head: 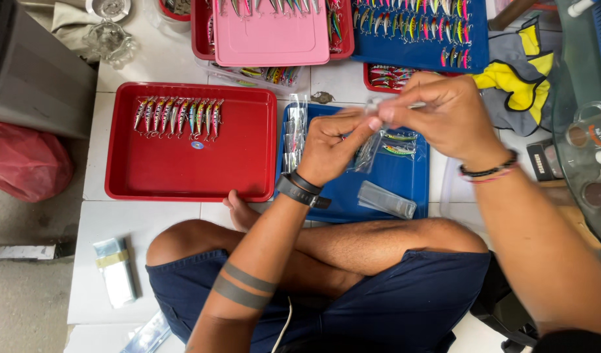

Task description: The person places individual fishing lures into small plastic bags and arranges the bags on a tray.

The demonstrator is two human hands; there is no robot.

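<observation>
Both hands are raised above the blue tray [405, 186], wrists bent inward: the left hand [330, 147] pinches a clear plastic sleeve [366, 151] that hangs down, while the right hand [441, 114] closes its fingertips on the sleeve's top edge. The sleeve is see-through and crinkled. Its contents are too blurred to tell.

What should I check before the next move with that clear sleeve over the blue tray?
1. Both hands on the clear sleeve: ok, left hand and right hand pinch it together.
2. Lure inside the sleeve: cannot tell, fingers and glare hide it.
3. Blue tray below the hands: ok, it holds loose lures and a spare sleeve.
4. Red tray: ok, a row of lures lies along its top, the rest is bare.
5. Sleeve mouth open: cannot tell.
</observation>
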